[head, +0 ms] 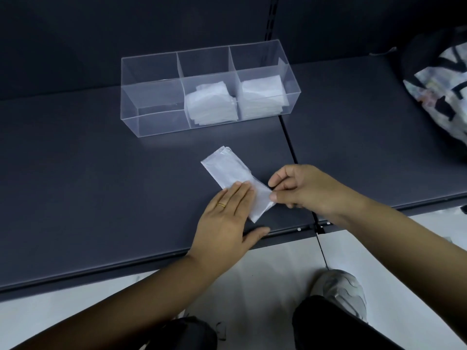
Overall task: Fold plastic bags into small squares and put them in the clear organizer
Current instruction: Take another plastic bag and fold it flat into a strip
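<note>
A white plastic bag (228, 170), folded into a long narrow strip, lies on the dark shelf in front of me. My left hand (225, 223) presses flat on the strip's near part with straight fingers. My right hand (300, 188) pinches the strip's near right edge between thumb and forefinger. Behind the strip stands the clear organizer (151, 102) with three compartments. Folded white squares are stacked in the middle compartment (211, 102) and the right compartment (262, 96); the left one holds nothing.
The dark grey shelf (88, 178) runs across the view, with a seam (290, 145) right of the strip and its front edge near my wrists. A patterned black-and-white bag (439, 89) sits at the far right. White floor, my knees and a grey shoe (341, 291) are below.
</note>
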`<state>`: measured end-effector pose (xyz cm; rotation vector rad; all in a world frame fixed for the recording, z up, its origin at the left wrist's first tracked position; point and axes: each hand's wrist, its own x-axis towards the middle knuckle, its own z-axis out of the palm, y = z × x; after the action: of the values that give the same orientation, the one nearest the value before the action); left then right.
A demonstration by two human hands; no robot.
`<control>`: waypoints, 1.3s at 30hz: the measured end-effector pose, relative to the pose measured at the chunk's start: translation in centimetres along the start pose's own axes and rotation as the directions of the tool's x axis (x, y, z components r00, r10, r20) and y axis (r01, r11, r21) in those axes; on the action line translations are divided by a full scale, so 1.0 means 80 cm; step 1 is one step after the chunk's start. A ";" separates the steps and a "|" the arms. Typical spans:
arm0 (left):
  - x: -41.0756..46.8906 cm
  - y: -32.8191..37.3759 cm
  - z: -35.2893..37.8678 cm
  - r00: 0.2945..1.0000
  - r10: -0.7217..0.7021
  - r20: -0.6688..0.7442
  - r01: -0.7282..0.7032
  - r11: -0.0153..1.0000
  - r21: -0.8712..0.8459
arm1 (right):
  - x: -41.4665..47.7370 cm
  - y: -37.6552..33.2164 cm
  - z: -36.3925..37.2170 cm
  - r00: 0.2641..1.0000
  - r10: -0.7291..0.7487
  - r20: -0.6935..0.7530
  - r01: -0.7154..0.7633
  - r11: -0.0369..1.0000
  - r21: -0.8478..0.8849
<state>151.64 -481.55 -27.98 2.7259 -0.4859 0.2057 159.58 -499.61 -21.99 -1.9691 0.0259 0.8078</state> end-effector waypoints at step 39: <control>0.034 -0.066 -0.012 0.973 -0.167 0.162 0.156 0.985 0.075 | 0.064 -0.032 0.042 0.985 0.028 -0.172 -0.061 0.980 -0.189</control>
<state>156.03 -477.39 -28.23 2.8401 -0.3041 -0.0523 162.69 -494.01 -23.85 -2.2251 0.0948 0.6911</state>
